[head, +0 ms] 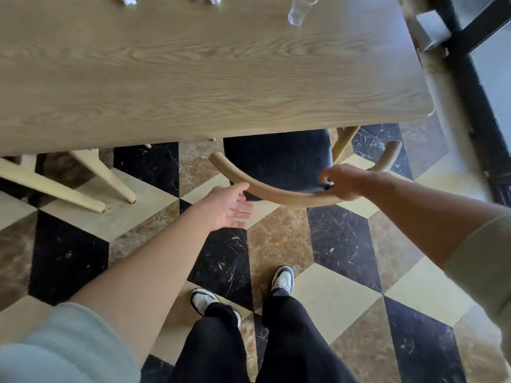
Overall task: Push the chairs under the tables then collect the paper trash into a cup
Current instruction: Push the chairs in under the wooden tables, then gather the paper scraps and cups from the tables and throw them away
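right hand [341, 182] grips chair [279, 190] backrest; left hand [229, 207] spread beside it.

Floor [340, 239]: polished stone tiles laid in a cube-illusion pattern of black veined, mottled brown and pale cream diamonds; surface reflective, some scuffing visible. To the right of the floor pattern a dark-framed glazed door or window [486, 64] admits daylight, with a worn pale threshold strip [442, 87] along its base. A small grey box-like object [428, 29] sits by the upper end of that frame. Left of the pattern's centre, pale wooden splayed legs [107, 175] of further furniture stand on the tiles. Lighting is natural, soft, from the right.
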Demonstrator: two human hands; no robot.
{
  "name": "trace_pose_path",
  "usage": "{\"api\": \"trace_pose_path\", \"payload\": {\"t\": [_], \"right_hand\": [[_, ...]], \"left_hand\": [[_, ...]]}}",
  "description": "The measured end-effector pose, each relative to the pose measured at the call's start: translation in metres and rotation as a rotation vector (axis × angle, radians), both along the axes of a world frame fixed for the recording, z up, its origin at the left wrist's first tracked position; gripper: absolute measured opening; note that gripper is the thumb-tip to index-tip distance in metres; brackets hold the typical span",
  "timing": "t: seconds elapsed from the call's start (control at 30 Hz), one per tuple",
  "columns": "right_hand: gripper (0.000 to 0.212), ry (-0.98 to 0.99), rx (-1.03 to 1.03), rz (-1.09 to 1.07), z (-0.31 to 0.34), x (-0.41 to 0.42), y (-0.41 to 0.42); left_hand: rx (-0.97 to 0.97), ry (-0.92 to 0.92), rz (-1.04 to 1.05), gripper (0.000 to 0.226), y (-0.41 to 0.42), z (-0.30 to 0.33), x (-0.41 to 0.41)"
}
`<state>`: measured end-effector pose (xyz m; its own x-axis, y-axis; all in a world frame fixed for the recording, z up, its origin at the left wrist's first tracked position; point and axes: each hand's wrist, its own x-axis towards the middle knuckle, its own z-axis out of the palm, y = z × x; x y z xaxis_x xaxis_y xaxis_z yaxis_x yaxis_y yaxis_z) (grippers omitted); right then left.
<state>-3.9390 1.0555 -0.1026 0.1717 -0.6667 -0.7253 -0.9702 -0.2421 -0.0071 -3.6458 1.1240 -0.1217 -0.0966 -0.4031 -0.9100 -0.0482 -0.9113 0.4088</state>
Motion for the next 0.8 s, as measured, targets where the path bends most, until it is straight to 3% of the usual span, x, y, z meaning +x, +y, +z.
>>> {"api": "trace_pose_path", "payload": {"t": [0.2,0.37,0.43,0.6,0.8], "right_hand": [[0.035,-0.164,-0.214,-0.247,0.033,0.082,-0.042],[0.023,-0.245,-0.390,-0.334,0.062,0.130,-0.082],[0.030,-0.237,-0.464,-0.353,0.067,0.136,-0.107],[0.070,-0.257,-0.663,-0.498,0.067,0.132,-0.211],[0.098,-0.256,-0.657,-0.696,0.048,0.124,-0.363]], "left_hand": [[-0.227,-0.174,0.064,0.026,-0.038,0.051,0.101],[-0.325,-0.284,0.017,0.017,-0.082,0.073,0.164],[-0.352,-0.301,0.017,0.016,-0.106,0.075,0.177],[-0.422,-0.325,-0.016,0.016,-0.186,0.064,0.194],[-0.423,-0.353,0.011,0.011,-0.285,0.033,0.212]]}}
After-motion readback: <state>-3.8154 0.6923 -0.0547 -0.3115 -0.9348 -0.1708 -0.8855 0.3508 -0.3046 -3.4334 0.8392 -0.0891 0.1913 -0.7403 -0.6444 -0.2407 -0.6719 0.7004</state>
